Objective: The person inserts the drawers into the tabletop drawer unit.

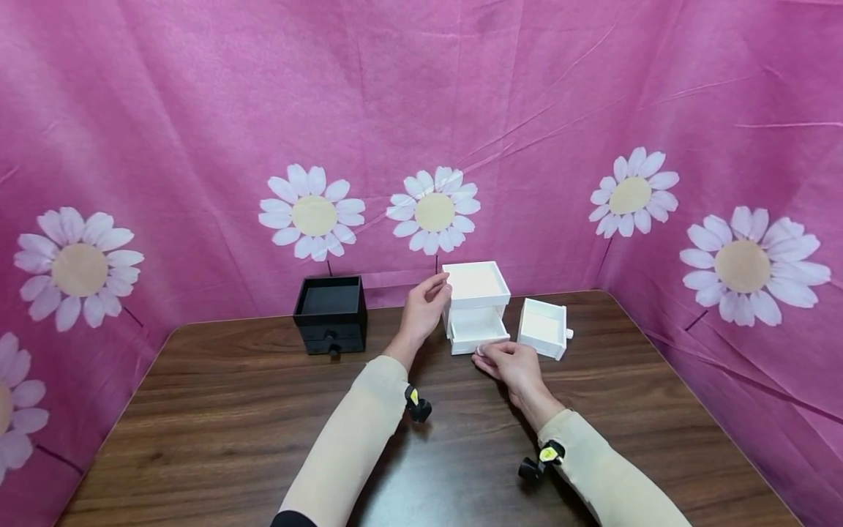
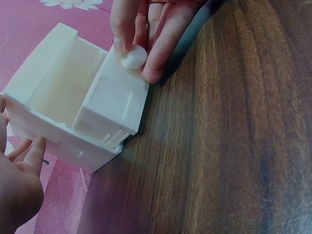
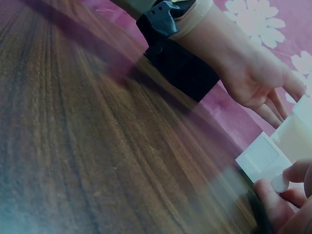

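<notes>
A small white drawer box (image 1: 478,301) stands near the back of the table with its lower drawer (image 1: 476,324) pulled partly out. Above that drawer the upper slot is vacant. My right hand (image 1: 516,367) pinches the round white knob (image 2: 134,57) on the drawer's front between thumb and fingers. At the box's left side is my left hand (image 1: 424,311), its mostly straight fingers touching the side wall near the top edge. A separate white drawer (image 1: 544,322) with its own knob lies on the table just right of the box.
To the left stands a black drawer box (image 1: 329,322) with an open top tray and small knobs. Pink cloth (image 1: 421,88) with printed daisies hangs behind and along both sides of the brown wooden table (image 1: 217,424).
</notes>
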The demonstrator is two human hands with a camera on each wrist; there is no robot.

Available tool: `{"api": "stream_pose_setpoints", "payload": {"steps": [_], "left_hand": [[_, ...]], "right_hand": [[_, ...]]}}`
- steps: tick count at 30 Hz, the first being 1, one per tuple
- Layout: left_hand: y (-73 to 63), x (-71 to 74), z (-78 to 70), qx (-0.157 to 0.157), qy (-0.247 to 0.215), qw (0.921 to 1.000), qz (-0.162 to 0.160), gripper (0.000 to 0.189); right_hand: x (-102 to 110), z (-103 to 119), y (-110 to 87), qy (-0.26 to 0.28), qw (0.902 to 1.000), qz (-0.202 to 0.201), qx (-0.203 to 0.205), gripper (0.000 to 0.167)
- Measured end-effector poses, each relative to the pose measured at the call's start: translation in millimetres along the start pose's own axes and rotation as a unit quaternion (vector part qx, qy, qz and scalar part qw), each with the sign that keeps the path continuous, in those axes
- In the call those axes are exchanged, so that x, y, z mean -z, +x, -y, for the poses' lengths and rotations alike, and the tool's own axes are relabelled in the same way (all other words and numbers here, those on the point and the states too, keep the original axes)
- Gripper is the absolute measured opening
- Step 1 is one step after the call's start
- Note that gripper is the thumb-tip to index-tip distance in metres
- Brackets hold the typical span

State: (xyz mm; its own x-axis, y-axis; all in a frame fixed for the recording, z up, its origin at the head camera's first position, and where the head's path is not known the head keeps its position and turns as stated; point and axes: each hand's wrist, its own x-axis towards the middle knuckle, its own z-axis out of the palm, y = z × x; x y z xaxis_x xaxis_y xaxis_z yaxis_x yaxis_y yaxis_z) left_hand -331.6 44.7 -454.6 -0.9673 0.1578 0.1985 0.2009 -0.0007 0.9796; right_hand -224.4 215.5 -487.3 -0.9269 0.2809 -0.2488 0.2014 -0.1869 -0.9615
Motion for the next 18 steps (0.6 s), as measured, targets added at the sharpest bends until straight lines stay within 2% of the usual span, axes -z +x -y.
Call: {"api": "stream_pose_setpoints", "payload": {"steps": [18], "left_hand": [[1.0,-0.6,2.2,-0.007,-0.012,0.9999,0.003,0.038]], "right_hand": [[-7,1,13.1,0.01,0.9998,-0.011,0.012,0.007]]}}
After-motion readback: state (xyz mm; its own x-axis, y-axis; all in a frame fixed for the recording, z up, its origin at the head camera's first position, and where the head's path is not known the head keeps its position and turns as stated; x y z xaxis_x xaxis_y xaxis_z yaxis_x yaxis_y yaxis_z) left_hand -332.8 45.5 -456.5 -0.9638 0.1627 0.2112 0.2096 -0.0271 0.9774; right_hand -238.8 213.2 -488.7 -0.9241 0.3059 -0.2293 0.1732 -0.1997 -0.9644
